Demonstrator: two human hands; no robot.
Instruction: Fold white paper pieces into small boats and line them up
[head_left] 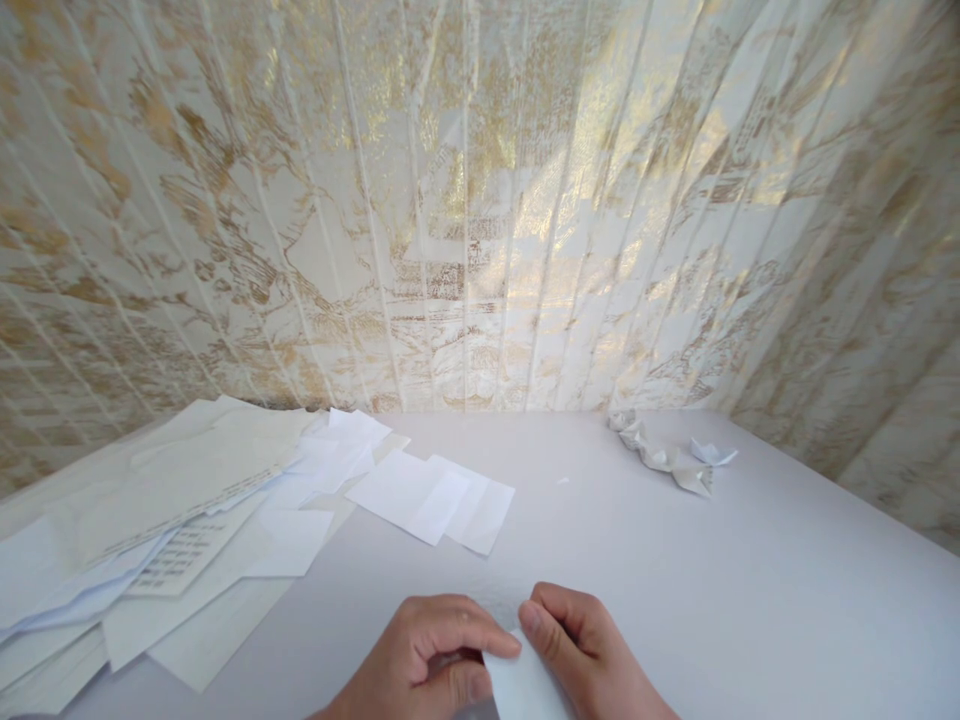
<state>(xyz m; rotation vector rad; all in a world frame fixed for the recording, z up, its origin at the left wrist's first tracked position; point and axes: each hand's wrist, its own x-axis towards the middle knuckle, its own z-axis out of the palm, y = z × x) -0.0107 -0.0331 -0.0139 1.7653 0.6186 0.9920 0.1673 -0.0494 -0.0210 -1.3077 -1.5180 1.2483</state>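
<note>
At the bottom middle, a small white piece of paper [529,682] is held between my two hands, its lower part cut off by the picture's edge. My left hand [435,655] grips its left edge, with the index finger lying over the top and the thumb lower down. On the right side, my right hand [581,645] pinches the paper, thumb on top and fingers curled. A grey patch shows below my left thumb; I cannot make out what it is.
A spread heap of loose papers [202,480], some printed, covers the table's left side. Several white paper pieces [427,500] lie beside it. Folded paper shapes [660,455] and a small folded white paper [712,453] rest at the back right. A patterned curtain [465,200] hangs behind the white table [750,600].
</note>
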